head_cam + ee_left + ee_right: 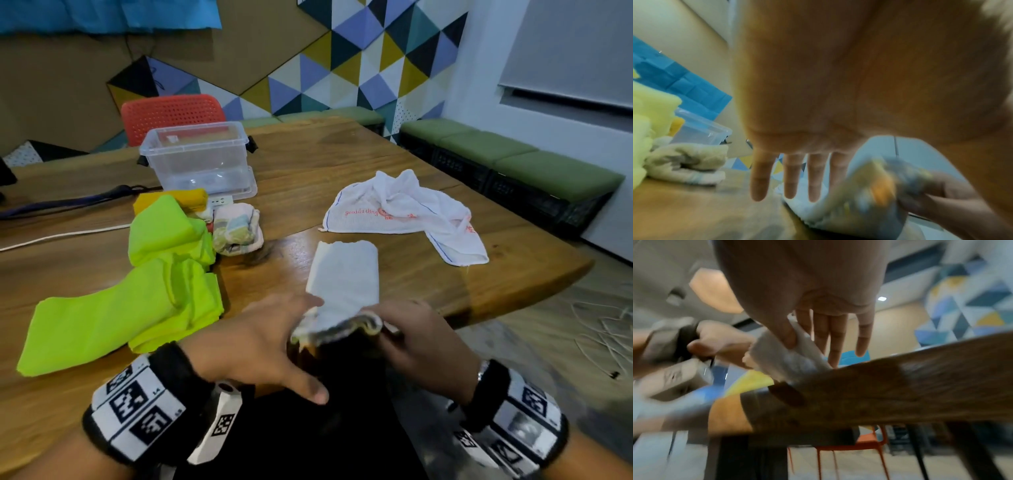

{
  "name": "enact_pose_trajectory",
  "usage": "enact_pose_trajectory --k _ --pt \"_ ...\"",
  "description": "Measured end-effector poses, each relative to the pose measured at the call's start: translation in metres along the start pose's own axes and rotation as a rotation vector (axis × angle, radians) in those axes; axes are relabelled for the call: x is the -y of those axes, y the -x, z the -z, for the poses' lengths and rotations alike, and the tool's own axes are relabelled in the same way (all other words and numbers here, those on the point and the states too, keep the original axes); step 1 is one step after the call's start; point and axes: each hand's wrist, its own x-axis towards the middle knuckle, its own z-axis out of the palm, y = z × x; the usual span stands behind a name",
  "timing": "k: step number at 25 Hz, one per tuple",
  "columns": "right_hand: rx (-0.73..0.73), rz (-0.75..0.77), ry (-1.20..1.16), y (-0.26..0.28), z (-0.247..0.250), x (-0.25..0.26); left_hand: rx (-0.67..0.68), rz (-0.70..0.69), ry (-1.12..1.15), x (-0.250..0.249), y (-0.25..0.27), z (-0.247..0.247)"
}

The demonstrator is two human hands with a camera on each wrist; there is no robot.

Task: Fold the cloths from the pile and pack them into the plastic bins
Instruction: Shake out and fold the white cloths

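A white cloth (342,274), folded into a long strip, lies on the wooden table (445,274) with its near end lifted at the front edge. My right hand (411,329) pinches that end; in the right wrist view thumb and forefinger (791,339) grip the cloth (785,360) while the other fingers stay straight. My left hand (274,342) is open, its straight fingers (791,175) touching the cloth's left near corner (807,209). The clear plastic bin (197,154) stands at the back left with nothing visible inside.
Lime green cloths (137,298) sprawl at the left, with a pastel checked cloth (236,229) and a yellow one (171,200) behind them. A crumpled white printed cloth (400,212) lies at the right. Cables (68,202) cross the far left; a red chair (171,113) stands behind the bin.
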Motion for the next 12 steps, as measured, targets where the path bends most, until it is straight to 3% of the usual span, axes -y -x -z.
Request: enact_pose_trajectory --k 2,6,10,12 --pt "-0.037 -0.172 -0.173 -0.011 0.004 -0.002 -0.072 -0.075 0.176 0.004 -0.009 0.003" --pt "0.006 -0.339 -0.150 -0.027 0.012 -0.004 -0.196 -0.053 0.307 0.014 -0.046 0.009" --pt "0.098 -0.490 -0.148 -0.040 0.020 -0.010 -0.111 0.033 0.479 0.022 -0.069 0.019" --pt "0.124 -0.555 -0.161 -0.050 0.023 -0.013 -0.066 0.081 0.412 0.020 -0.077 0.025"
